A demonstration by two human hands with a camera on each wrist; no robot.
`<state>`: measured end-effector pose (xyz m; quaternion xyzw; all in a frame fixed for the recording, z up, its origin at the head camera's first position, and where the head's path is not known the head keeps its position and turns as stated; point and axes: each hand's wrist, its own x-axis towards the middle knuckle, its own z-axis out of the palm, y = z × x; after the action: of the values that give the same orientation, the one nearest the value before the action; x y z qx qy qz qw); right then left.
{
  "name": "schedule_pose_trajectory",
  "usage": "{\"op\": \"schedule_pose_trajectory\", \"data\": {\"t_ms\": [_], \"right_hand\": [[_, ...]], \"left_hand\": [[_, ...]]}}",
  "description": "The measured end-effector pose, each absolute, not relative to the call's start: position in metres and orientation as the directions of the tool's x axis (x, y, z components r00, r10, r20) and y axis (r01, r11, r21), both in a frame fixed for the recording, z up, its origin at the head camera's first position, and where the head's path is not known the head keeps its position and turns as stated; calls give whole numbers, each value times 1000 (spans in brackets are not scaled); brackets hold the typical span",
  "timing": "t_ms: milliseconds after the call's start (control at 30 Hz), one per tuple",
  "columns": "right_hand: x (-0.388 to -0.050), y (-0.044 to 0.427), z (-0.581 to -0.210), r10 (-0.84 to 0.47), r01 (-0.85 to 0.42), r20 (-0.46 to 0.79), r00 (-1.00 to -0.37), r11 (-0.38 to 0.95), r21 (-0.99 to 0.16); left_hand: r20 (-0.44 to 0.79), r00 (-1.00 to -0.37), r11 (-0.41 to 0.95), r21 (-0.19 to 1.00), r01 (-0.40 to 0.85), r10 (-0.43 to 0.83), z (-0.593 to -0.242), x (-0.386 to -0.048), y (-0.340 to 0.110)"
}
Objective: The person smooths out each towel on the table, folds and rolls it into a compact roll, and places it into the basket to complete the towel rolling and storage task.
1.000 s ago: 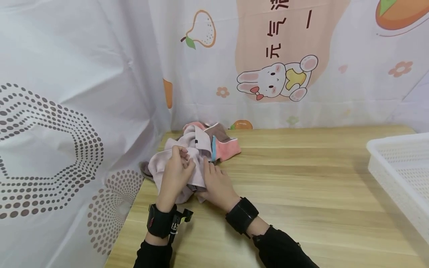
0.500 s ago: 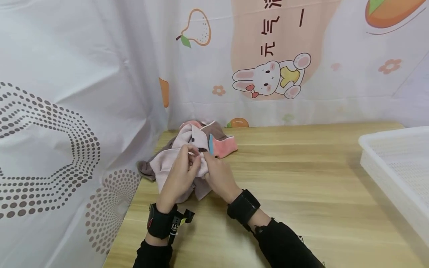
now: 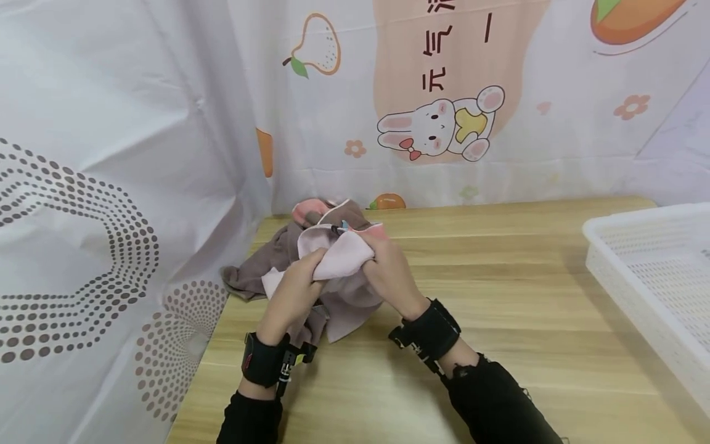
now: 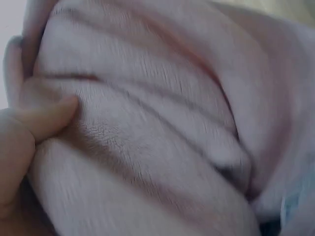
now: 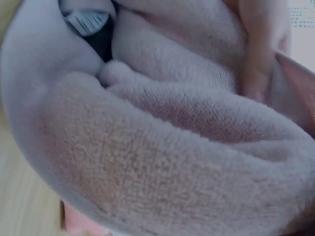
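A pale pink plush cloth (image 3: pixel 344 256) is stretched between my two hands, lifted over a heap of fabric. My left hand (image 3: pixel 296 287) grips its left side; in the left wrist view the thumb (image 4: pixel 54 118) presses on the folds. On the other side, my right hand (image 3: pixel 391 271) grips the cloth with curled fingers. Inside the folds, a dark tag with a white barcode label (image 5: pixel 88 22) shows in the right wrist view. Lower parts of the pink cloth hang down in front. A brown cloth (image 3: pixel 272 253) lies behind and to the left, with coral-pink fabric (image 3: pixel 307 209) at the back.
The wooden table (image 3: pixel 499 296) extends to the right. A white perforated plastic basket (image 3: pixel 604 246) stands at the right edge. White printed curtains (image 3: pixel 310 111) close off the back and left side.
My right hand has moved right and up, and both hands now grip the pink cloth, spreading its edge apart. More of the brown cloth shows at left. The view has shifted slightly right.
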<state>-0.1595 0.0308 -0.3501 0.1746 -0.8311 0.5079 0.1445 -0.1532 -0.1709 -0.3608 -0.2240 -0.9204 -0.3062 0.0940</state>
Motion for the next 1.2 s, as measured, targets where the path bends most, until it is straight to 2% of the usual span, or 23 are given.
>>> {"op": "schedule_pose_trajectory", "data": {"t_ms": [133,333,500,633,767,900,1033,1100,1200], "right_hand": [[-158,43,-341,-116,-425,418,-901,423,-800],[-154,64,-326,-108,-499,521,-847,499,-708],[-148,94,-314,-133,-507,559,-819,624,-595],[-142,124,-305,-111,-472,556,-824,679,-563],[-134,148,-298,-102,-451,559,-823,716,-533],[-130,164,-296,-149,-487,571,-808,715,-502],[-128,180,-300,-157,-527,607,-779,687,-499],[-125,188,-301,-147,-509,595,-790,698,-504],[-118,199,-299,-126,-427,529,-839,756,-497]], "left_hand": [[335,-881,749,472,465,335,-360,-154,-176],[414,-870,753,473,457,268,-353,-154,-189],[549,-821,736,490,467,155,-340,-150,-203],[612,-783,709,502,495,113,-326,-152,-209],[665,-735,720,445,533,133,-313,-157,-213],[710,-683,741,365,564,170,-305,-158,-215],[722,-671,736,359,573,170,-302,-158,-215],[716,-677,733,367,573,171,-302,-158,-216],[707,-682,740,356,571,186,-302,-157,-218]]}}
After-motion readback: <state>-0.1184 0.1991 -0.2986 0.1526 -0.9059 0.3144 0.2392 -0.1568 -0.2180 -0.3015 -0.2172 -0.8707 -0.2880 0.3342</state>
